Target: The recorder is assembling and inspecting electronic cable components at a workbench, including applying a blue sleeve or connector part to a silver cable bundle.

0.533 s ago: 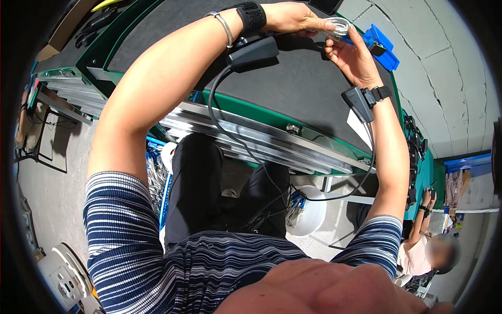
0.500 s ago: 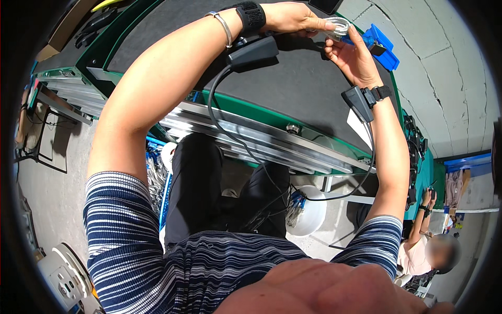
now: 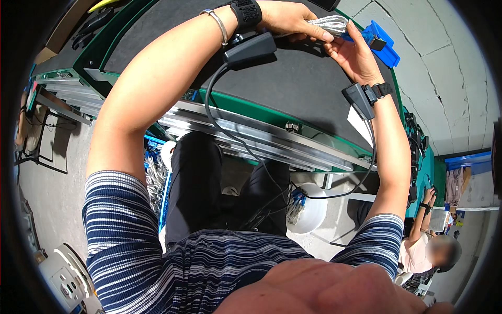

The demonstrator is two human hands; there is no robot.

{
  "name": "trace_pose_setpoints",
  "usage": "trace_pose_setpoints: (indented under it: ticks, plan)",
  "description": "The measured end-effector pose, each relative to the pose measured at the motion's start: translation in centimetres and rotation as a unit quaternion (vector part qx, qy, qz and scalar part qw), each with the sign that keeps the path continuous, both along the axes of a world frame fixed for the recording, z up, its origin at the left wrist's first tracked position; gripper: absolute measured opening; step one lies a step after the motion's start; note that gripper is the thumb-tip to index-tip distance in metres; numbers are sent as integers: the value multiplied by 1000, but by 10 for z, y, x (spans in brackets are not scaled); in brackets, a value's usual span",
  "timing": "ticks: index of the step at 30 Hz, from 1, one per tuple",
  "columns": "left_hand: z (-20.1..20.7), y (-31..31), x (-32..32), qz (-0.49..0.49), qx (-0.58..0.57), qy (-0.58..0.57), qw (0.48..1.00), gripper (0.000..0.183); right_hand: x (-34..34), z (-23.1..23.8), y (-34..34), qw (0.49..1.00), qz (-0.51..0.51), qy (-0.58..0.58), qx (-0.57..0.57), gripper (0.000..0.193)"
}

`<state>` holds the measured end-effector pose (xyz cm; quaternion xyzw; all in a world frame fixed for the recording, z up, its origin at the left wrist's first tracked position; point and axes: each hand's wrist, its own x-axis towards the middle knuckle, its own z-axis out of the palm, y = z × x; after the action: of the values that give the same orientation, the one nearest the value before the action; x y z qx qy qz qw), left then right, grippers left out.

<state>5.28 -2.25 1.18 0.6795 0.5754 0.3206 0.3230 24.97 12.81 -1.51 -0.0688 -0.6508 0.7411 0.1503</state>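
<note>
Coiled silver cable (image 3: 331,23) was held at one o'clock, over the dark counter (image 3: 285,78). Your left hand (image 3: 290,22) had its grip closed on the coil; your right hand (image 3: 357,56) gripped it near its blue end. Just beside, toward two o'clock, stood a blue tray (image 3: 387,53).

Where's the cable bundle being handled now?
Head view, top, right of centre: the cable bundle is held between left hand and right hand, left of a blue bin.

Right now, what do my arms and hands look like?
Your left hand and right hand are gloveless. Both wear black wrist straps, boxy devices and cables; the left has a silver bangle. Your short sleeves have navy and white stripes.
</note>
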Motion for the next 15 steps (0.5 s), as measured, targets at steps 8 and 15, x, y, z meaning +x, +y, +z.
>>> trace_pose_setpoints:
  ticks: [8,15]
  plan:
    - [5,-1,4,17,-6,105,994,41,1,-1,-1,999,-10,-12,39,52]
    - [-8,4,4,-21,86,93,992,39,1,0,0,999,4,-12,33,52]
